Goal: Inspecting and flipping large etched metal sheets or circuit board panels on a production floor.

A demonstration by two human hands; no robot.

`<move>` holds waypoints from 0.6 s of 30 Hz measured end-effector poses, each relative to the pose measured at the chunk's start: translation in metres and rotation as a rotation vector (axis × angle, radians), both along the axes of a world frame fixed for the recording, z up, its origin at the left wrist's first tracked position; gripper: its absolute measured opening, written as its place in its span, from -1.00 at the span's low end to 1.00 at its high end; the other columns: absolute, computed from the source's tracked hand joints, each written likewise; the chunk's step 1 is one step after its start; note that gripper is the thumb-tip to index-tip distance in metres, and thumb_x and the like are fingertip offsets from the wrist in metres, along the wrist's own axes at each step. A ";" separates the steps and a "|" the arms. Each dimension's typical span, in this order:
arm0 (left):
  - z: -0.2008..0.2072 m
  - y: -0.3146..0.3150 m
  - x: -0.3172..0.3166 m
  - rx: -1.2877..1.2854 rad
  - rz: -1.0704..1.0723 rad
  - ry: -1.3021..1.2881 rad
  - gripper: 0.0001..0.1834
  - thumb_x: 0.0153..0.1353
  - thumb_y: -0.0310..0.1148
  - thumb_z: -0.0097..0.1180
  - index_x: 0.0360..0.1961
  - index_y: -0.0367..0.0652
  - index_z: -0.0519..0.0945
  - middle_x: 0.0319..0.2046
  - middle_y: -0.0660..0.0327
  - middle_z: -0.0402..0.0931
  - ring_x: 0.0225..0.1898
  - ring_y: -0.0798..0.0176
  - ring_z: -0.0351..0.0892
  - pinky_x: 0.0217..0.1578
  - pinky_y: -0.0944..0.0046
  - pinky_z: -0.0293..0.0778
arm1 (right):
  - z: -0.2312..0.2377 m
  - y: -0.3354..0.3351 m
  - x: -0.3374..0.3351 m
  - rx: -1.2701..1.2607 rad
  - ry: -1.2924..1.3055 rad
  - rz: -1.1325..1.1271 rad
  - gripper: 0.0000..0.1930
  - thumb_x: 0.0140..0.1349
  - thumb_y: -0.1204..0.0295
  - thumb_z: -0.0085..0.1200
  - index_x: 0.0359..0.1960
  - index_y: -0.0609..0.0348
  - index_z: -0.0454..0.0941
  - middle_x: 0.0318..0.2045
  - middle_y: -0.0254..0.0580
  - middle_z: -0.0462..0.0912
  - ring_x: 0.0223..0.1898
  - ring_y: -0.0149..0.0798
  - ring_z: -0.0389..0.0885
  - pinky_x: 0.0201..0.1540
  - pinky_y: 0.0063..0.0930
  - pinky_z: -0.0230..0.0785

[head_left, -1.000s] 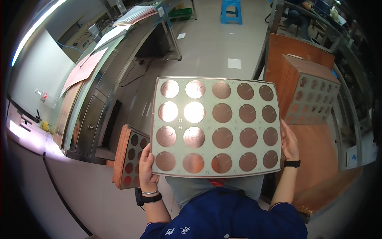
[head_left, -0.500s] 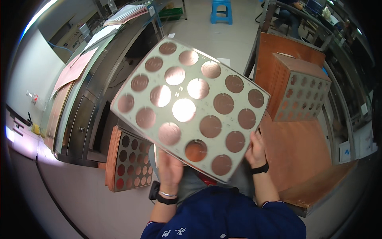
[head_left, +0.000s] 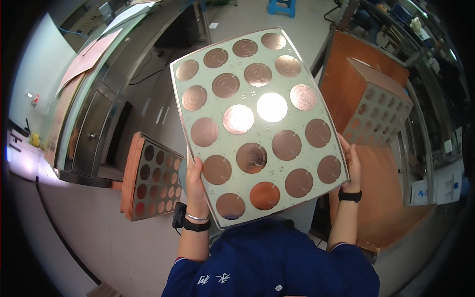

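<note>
A large pale-green circuit board panel point(head_left: 236, 101) with rows of round copper discs is held up in front of me, tilted, with light glaring off its middle discs. My left hand point(head_left: 196, 183) grips its lower left edge, the thumb showing near the rim. On the lower right edge, my right hand point(head_left: 351, 166) is closed round the rim, its other fingers partly behind the board. Low on the left leans a stack of similar panels point(head_left: 157, 180). Another stack point(head_left: 378, 111) stands on the right.
The right-hand stack rests on a brown wooden stand point(head_left: 371, 183) with a backboard. At left is a metal desk with drawers point(head_left: 94, 133), with a pink sheet point(head_left: 91, 64) on top. A blue stool point(head_left: 282, 7) stands far ahead. A seated person's leg point(head_left: 363, 24) shows at far right.
The panel has turned to a more upright position, its far end swinging up and right. My left hand has moved up its left side; my right hand has shifted right and slightly up.
</note>
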State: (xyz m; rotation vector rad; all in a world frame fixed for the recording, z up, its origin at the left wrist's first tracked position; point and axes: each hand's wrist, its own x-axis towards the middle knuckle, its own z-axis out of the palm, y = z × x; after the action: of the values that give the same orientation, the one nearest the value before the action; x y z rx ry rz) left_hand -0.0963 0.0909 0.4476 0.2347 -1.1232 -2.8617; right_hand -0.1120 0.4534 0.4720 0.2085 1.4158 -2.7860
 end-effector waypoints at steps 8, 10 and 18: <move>-0.010 -0.009 -0.009 -0.036 -0.140 -0.064 -0.56 0.36 -0.16 -0.25 0.14 -0.23 0.26 0.02 0.04 0.42 -0.06 0.12 0.52 -0.08 0.17 0.52 | 0.006 0.000 0.003 0.321 0.083 0.098 -0.57 0.41 0.26 -0.27 0.08 0.41 0.36 -0.08 -0.16 0.53 -0.08 -0.39 0.48 -0.01 -0.54 0.31; -0.009 -0.007 -0.009 -0.006 -0.086 -0.075 -0.58 0.36 -0.24 -0.19 0.12 -0.32 0.28 -0.05 0.05 0.46 -0.14 0.21 0.56 -0.14 0.26 0.54 | 0.004 0.000 0.003 0.319 0.075 0.100 -0.57 0.41 0.25 -0.26 0.08 0.40 0.37 -0.08 -0.18 0.53 -0.09 -0.41 0.48 -0.01 -0.55 0.31; 0.000 -0.007 -0.007 0.002 -0.082 -0.057 -0.58 0.37 -0.26 -0.21 0.15 -0.30 0.26 0.00 0.08 0.43 -0.09 0.23 0.53 -0.10 0.27 0.51 | 0.004 -0.003 0.004 0.379 0.043 0.126 -0.60 0.40 0.23 -0.24 -0.01 0.36 0.43 -0.17 -0.24 0.54 -0.17 -0.47 0.47 -0.06 -0.58 0.32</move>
State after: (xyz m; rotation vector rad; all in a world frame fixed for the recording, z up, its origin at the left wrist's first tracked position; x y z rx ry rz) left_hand -0.1032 0.0840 0.4474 0.2787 -1.1661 -2.9455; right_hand -0.1084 0.4504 0.4761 0.0580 1.8858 -2.4159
